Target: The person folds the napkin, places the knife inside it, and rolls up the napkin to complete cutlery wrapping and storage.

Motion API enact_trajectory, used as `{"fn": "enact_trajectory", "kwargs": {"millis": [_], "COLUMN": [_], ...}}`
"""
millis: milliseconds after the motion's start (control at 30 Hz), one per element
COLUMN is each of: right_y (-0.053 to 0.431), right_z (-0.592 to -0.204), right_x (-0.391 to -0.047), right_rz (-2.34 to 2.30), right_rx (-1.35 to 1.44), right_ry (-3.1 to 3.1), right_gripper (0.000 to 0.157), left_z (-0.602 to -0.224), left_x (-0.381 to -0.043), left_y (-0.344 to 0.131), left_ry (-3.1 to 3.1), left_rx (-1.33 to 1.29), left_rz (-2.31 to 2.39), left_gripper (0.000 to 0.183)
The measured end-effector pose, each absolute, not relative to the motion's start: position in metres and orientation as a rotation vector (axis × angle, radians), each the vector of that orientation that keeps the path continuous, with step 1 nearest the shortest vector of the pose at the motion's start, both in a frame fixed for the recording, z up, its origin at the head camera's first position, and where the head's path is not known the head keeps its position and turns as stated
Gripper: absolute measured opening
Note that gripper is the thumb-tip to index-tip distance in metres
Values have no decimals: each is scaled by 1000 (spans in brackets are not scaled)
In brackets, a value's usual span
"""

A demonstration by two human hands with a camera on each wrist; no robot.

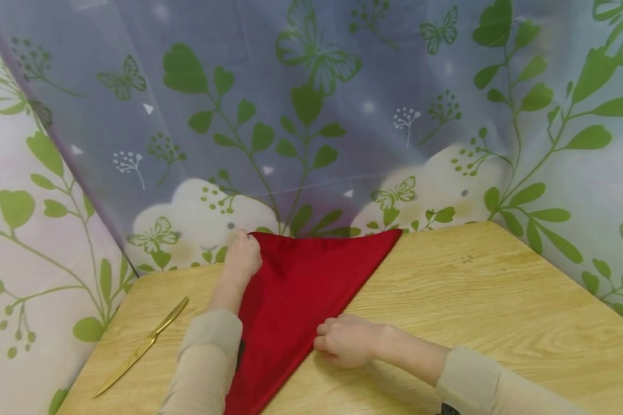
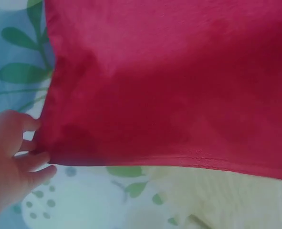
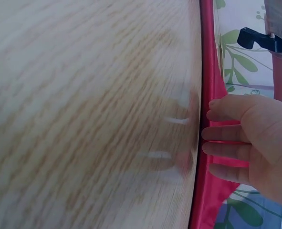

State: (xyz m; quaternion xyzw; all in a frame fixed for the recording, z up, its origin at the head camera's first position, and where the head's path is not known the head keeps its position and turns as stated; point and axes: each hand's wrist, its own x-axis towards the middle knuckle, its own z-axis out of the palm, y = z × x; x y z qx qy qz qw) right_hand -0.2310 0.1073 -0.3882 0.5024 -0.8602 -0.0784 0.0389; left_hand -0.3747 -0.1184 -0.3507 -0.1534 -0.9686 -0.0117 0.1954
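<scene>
A red cloth napkin (image 1: 301, 288), folded to a slanting edge, lies over the wooden table. At its far left corner my left hand (image 1: 244, 253) pinches the cloth, raising it a little off the tabletop. The left wrist view shows the thumb and fingers of that hand (image 2: 16, 157) at the corner, with the hemmed side (image 2: 193, 162) running away from them. My right hand (image 1: 348, 341) rests beside the slanting fold. In the right wrist view its extended fingers (image 3: 226, 151) touch the red edge (image 3: 207, 62).
A gold knife (image 1: 145, 346) lies slantwise on the table (image 1: 472, 300), left of my left forearm. Behind the table and along its sides hangs a curtain (image 1: 384, 69) printed with leaves and butterflies. The napkin's far point reaches the table's back edge.
</scene>
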Motion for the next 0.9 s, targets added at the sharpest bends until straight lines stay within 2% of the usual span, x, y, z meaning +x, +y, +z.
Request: {"fn": "enact_trajectory", "kwargs": {"millis": [133, 367, 633, 900], "right_y": [107, 110, 112, 128], "right_z": [-389, -389, -386, -389], "right_x": [-230, -234, -239, -259], "right_rz": [-231, -238, -191, -116], "right_rx": [1551, 1530, 1523, 1401], "right_ry": [-2661, -2658, -2678, -2703], "right_gripper": [8, 6, 5, 9], "left_z": [-362, -368, -364, -351], "left_x": [-370, -368, -360, -345], "left_y": [-118, -119, -128, -132], "left_ry": [-2832, -3014, -3103, -3154], "left_rx": [-438, -384, -323, -419], "left_rz": [-99, -45, 49, 133], "left_gripper": [13, 19, 20, 20]}}
